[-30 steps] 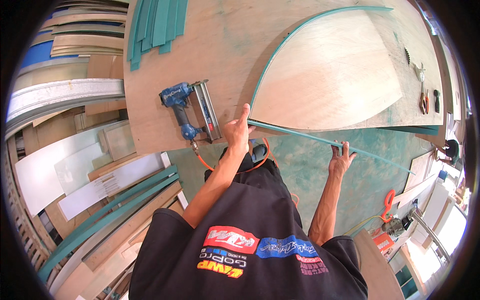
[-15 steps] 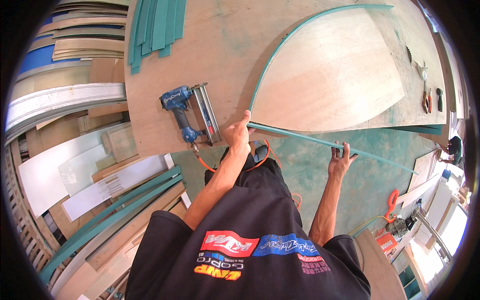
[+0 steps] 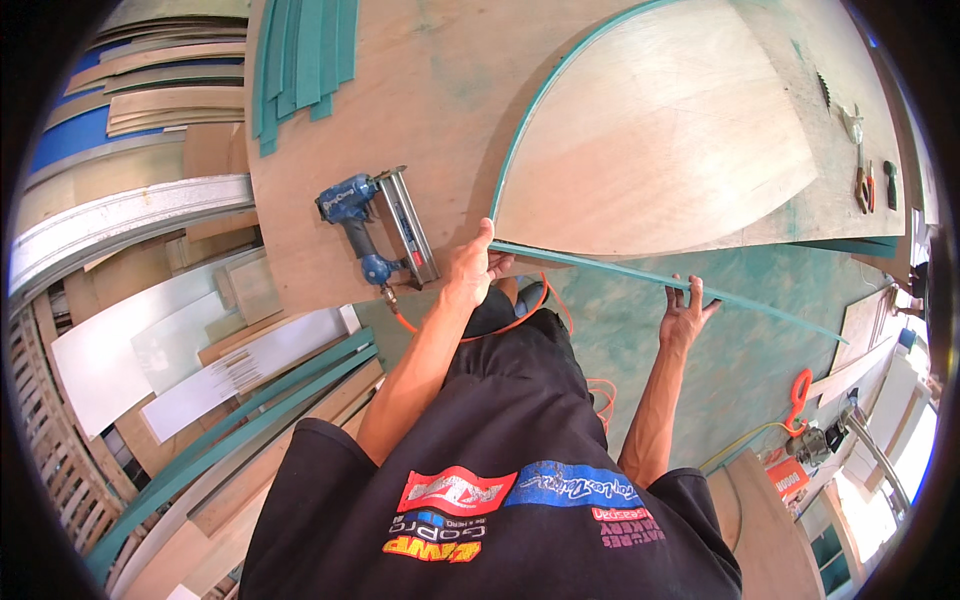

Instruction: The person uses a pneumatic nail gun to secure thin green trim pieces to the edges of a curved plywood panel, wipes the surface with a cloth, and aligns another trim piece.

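Note:
A long, thin teal strip (image 3: 760, 304) runs from the near corner of a pale curved plywood panel (image 3: 650, 130) out over the floor to the right. My left hand (image 3: 473, 270) grips the strip's end at that corner, thumb up against the panel's edge. Partway along, my right hand (image 3: 685, 315) holds the strip from below with its fingertips. Another teal strip (image 3: 530, 105) follows the panel's curved far-left edge. The panel lies on a plywood-topped table (image 3: 430, 130). Left of my left hand rests a blue nail gun (image 3: 360, 225) with an orange hose.
Several teal strips (image 3: 305, 60) lie at the table's far left. Pliers (image 3: 861, 185) and other hand tools are at its right end. Stacked boards (image 3: 130, 320) fill the left side. A loose orange hose (image 3: 603, 395) lies on the floor.
The view has shifted slightly. My left hand's fingers now show more under the strip's end, which sits close against the panel's edge; my right hand keeps its place on the strip.

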`<state>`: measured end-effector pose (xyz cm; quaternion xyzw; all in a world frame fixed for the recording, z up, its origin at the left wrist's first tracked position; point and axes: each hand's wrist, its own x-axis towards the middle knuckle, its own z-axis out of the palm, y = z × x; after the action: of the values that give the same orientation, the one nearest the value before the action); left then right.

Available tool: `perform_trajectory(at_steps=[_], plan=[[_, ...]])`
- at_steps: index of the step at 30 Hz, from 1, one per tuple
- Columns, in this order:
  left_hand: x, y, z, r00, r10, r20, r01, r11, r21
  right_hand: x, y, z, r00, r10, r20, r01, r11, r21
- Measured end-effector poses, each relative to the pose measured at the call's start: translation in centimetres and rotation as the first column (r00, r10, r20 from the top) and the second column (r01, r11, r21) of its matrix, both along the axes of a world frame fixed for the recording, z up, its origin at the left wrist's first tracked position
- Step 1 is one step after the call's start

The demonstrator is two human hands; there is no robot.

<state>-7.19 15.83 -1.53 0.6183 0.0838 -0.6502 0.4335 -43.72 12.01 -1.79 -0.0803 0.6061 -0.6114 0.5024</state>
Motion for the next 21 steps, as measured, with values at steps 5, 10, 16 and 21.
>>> perform_trajectory(at_steps=[5,10,16,21], plan=[[0.3,0.3,-0.1,0.999,0.021,-0.025,-0.021,0.999,-0.024,0.1,-0.3,-0.1,1.000,0.015,0.002,-0.015,1.000,-0.001],[-0.1,0.5,0.2,1.000,0.006,0.017,-0.005,0.996,-0.086,0.0,0.0,-0.3,0.998,0.060,-0.031,-0.060,0.998,-0.003],[-0.9,0.6,-0.7,0.991,0.072,0.111,-0.058,0.990,-0.125,-0.3,0.3,-0.6,0.998,0.058,0.004,-0.058,0.998,-0.004],[-1.6,0.0,-1.2,0.976,0.101,0.192,-0.080,0.990,-0.118,0.7,0.6,0.2,0.994,0.066,-0.082,-0.062,0.997,0.050]])
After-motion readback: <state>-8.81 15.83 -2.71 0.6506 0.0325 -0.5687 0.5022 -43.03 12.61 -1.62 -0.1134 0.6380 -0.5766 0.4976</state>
